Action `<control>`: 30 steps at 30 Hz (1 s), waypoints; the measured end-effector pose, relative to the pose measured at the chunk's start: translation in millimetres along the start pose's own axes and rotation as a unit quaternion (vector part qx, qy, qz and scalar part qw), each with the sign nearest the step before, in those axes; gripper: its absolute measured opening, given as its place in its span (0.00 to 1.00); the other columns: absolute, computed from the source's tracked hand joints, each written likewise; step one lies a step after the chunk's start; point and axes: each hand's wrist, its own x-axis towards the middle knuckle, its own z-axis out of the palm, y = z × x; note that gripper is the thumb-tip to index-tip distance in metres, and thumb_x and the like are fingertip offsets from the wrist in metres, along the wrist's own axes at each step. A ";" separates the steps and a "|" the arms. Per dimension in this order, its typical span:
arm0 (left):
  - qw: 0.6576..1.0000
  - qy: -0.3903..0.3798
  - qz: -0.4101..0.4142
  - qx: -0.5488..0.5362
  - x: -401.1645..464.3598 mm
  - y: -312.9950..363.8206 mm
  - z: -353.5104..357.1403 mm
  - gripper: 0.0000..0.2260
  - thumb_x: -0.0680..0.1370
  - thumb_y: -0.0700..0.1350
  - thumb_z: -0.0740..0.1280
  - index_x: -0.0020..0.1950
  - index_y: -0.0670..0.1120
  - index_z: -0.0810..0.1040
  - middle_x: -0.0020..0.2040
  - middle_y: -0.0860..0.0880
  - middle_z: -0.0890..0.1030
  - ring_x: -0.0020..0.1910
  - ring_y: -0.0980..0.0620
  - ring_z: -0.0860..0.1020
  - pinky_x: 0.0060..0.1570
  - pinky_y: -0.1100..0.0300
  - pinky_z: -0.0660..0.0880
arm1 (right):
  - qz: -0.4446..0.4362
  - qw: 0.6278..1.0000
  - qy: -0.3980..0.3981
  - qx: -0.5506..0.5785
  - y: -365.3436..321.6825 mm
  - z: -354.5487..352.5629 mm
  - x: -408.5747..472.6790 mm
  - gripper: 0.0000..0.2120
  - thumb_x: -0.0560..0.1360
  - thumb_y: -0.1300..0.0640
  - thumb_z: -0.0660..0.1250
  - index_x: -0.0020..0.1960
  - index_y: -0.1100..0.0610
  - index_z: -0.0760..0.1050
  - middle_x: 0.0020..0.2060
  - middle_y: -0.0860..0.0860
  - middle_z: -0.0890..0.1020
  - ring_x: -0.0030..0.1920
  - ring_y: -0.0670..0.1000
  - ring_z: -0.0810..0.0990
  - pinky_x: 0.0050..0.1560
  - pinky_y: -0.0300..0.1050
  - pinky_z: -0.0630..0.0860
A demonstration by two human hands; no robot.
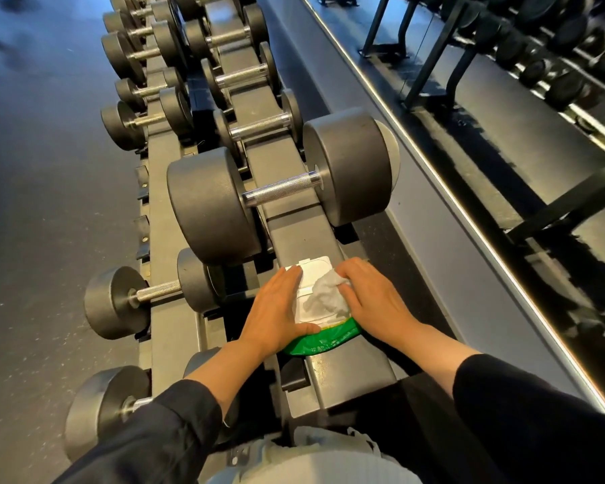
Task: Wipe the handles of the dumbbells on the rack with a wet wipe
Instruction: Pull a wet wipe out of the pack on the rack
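A green wet-wipe pack (pixel 323 338) with its white lid (pixel 313 265) flipped open lies on the top shelf of the dumbbell rack (pixel 287 235). My left hand (pixel 276 309) lies flat on the pack's left side with straight fingers. My right hand (pixel 371 295) pinches a crumpled white wipe (pixel 323 296) that sticks out of the pack's opening. Just beyond the pack sits a large dumbbell (pixel 210 204) with a knurled steel handle (pixel 282 188). Smaller dumbbells line both shelves farther away.
On the lower shelf at left rests a small dumbbell (pixel 119 302), with another (pixel 102 410) nearer to me. A wall mirror (pixel 503 134) runs along the right. Dark rubber floor (pixel 42 186) lies to the left of the rack.
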 end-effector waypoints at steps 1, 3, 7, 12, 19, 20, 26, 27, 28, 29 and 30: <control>1.000 0.000 -0.002 -0.007 -0.1 1.1 -0.6 0.47 0.66 0.56 0.77 0.77 0.46 0.55 0.77 0.49 0.59 0.75 0.50 0.56 0.72 0.58 0.52 | 0.007 1.000 -0.014 0.000 -2.5 1.6 -1.8 0.07 0.78 0.62 0.58 0.55 0.57 0.70 0.49 0.52 0.74 0.47 0.51 0.73 0.46 0.51 0.75; 1.000 -0.001 -0.001 -0.027 0.3 0.2 -0.9 0.47 0.65 0.56 0.78 0.77 0.45 0.56 0.76 0.49 0.60 0.75 0.49 0.57 0.73 0.55 0.54 | -0.015 0.999 -0.028 -0.011 -8.4 8.0 -4.2 0.16 0.77 0.57 0.61 0.64 0.53 0.68 0.57 0.51 0.74 0.55 0.50 0.73 0.54 0.46 0.73; 0.998 0.003 0.004 -0.057 -0.4 -2.2 -1.4 0.47 0.65 0.56 0.78 0.77 0.45 0.57 0.75 0.48 0.62 0.74 0.49 0.59 0.73 0.52 0.58 | -0.140 0.978 -0.022 -0.151 -14.1 20.5 -2.1 0.18 0.71 0.49 0.70 0.59 0.53 0.75 0.56 0.53 0.78 0.54 0.53 0.74 0.52 0.48 0.74; 0.999 0.021 0.015 -0.042 -3.3 -0.7 -2.2 0.47 0.65 0.57 0.78 0.76 0.45 0.58 0.74 0.48 0.65 0.71 0.49 0.64 0.68 0.62 0.57 | -0.114 0.986 0.023 -0.120 -16.0 21.2 -7.6 0.15 0.58 0.70 0.75 0.41 0.61 0.76 0.39 0.55 0.79 0.41 0.54 0.76 0.33 0.46 0.76; 0.999 0.027 0.013 -0.036 -1.0 -1.9 -0.6 0.45 0.64 0.57 0.78 0.74 0.49 0.59 0.71 0.50 0.67 0.69 0.49 0.67 0.68 0.54 0.63 | 0.037 0.991 0.082 -0.096 -2.3 2.2 -33.6 0.09 0.70 0.66 0.71 0.46 0.59 0.73 0.42 0.52 0.75 0.42 0.53 0.76 0.36 0.41 0.71; 0.999 0.022 0.013 -0.035 0.1 -3.0 0.8 0.46 0.63 0.57 0.78 0.74 0.49 0.58 0.73 0.49 0.65 0.71 0.49 0.65 0.70 0.54 0.62 | 0.051 0.991 0.068 -0.099 -5.6 3.9 -34.9 0.09 0.71 0.64 0.70 0.50 0.58 0.73 0.45 0.53 0.76 0.45 0.54 0.76 0.38 0.42 0.71; 0.998 0.025 0.028 -0.057 2.0 2.3 -2.4 0.51 0.62 0.54 0.80 0.75 0.47 0.53 0.73 0.48 0.60 0.68 0.49 0.64 0.66 0.49 0.69 | -0.056 0.984 -0.015 -0.168 -5.2 12.7 -31.2 0.19 0.70 0.63 0.71 0.60 0.58 0.74 0.59 0.57 0.77 0.53 0.57 0.78 0.40 0.52 0.81; 0.996 0.035 0.037 -0.072 1.0 4.3 -3.4 0.51 0.62 0.54 0.80 0.75 0.48 0.53 0.72 0.48 0.61 0.68 0.50 0.64 0.67 0.49 0.68 | -0.067 0.983 -0.021 -0.168 -2.9 14.0 -31.7 0.16 0.70 0.63 0.70 0.58 0.59 0.75 0.57 0.57 0.77 0.51 0.57 0.78 0.39 0.51 0.80; 0.995 0.044 0.039 -0.087 0.0 5.9 -3.7 0.52 0.62 0.54 0.80 0.76 0.48 0.51 0.72 0.48 0.60 0.69 0.50 0.63 0.68 0.51 0.67 | -0.079 0.982 -0.030 -0.168 -2.6 14.1 -32.0 0.14 0.70 0.64 0.70 0.55 0.59 0.76 0.54 0.56 0.78 0.49 0.56 0.78 0.37 0.50 0.79; 0.993 0.052 0.038 -0.100 -1.5 7.5 -3.9 0.54 0.62 0.54 0.80 0.77 0.49 0.48 0.73 0.48 0.59 0.70 0.50 0.62 0.67 0.53 0.65 | -0.091 0.980 -0.030 -0.174 -2.6 13.6 -32.5 0.12 0.68 0.65 0.71 0.51 0.60 0.77 0.49 0.56 0.79 0.46 0.56 0.78 0.35 0.49 0.78; 0.992 0.057 0.036 -0.109 -2.8 8.1 -3.0 0.55 0.63 0.54 0.80 0.77 0.50 0.45 0.74 0.48 0.57 0.71 0.50 0.61 0.66 0.53 0.65 | -0.099 0.979 -0.016 -0.179 -2.7 12.4 -32.1 0.11 0.66 0.67 0.72 0.47 0.61 0.77 0.44 0.55 0.79 0.43 0.55 0.77 0.34 0.48 0.77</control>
